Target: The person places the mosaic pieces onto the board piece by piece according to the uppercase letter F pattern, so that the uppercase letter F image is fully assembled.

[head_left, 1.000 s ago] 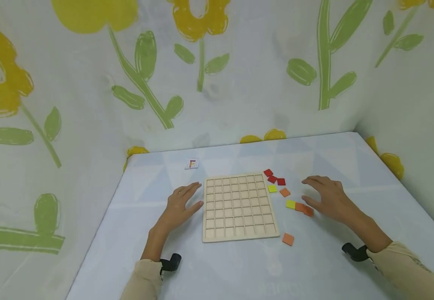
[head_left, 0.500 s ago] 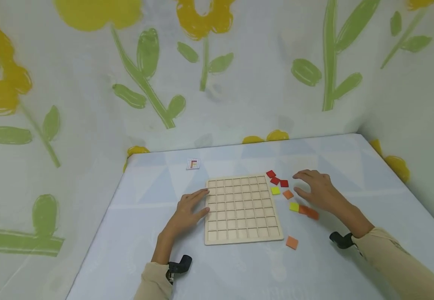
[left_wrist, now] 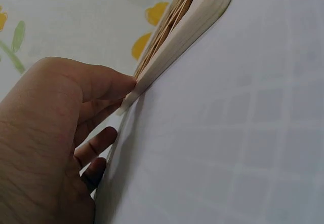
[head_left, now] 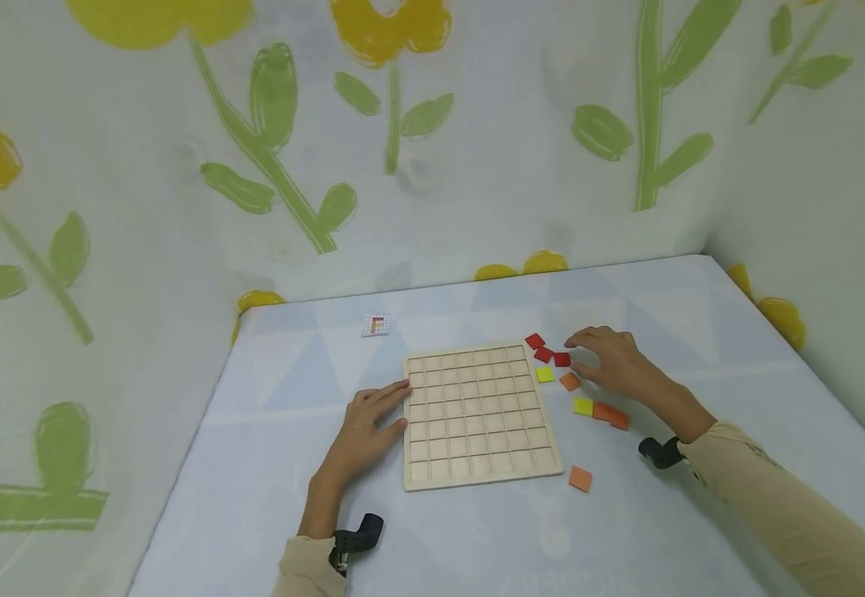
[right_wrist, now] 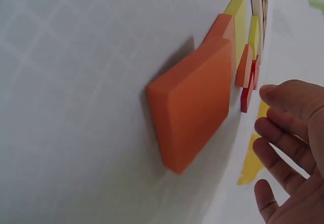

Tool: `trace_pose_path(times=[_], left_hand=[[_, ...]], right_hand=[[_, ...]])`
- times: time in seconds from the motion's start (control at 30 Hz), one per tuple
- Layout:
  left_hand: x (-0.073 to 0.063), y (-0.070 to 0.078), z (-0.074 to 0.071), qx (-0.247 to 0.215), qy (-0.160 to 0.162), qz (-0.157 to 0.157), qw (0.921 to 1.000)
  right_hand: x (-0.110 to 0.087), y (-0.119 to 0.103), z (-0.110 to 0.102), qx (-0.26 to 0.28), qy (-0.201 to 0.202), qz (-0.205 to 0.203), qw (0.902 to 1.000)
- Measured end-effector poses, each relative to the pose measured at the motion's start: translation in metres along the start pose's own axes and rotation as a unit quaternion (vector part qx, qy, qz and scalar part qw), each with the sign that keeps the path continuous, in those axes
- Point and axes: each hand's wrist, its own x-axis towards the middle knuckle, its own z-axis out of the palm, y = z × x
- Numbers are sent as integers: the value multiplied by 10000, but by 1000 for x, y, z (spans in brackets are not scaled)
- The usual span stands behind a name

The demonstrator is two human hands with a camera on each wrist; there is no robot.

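A pale wooden grid board [head_left: 477, 419] lies on the table, its square cells bare. My left hand [head_left: 367, 431] touches the board's left edge with its fingertips and thumb; the left wrist view shows the thumb against the board's side. To the board's right my right hand [head_left: 614, 362] hovers beside the red tiles [head_left: 543, 355], thumb and fingers apart, holding nothing. Close to that hand are a yellow tile [head_left: 545, 375] and an orange tile [head_left: 570, 381]. Nearer me, another yellow tile [head_left: 583, 406] touches overlapping orange tiles [right_wrist: 195, 102].
A small printed card [head_left: 376, 324] with a coloured grid pattern lies behind the board, to the left. One separate orange tile [head_left: 580, 478] sits by the board's near right corner. Flower-printed cloth [head_left: 507, 166] walls the table's back and sides.
My right hand has moved left, closer to the red tiles. My left hand has come in to touch the board's left edge. The tiles look unmoved.
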Motion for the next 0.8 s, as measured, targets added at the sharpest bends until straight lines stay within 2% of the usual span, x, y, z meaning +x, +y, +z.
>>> trace_pose_path(times=[0.27,0.43,0.63,0.8], left_hand=[[0,5,2,50,-76,-6,10000],[-1,6,2,119,-84,11,9999],[-1,7,2,182,-15,26,9998],[-1,7,1,250,59,43,9997]], right_hand=[[11,-1,5,-117,-286,61,9995],[15,0,8,-393,-394,-23,9984],[14,-1,5,-559,-329,-165,9978],[12,-4,0,-404,-131,-314,9986]])
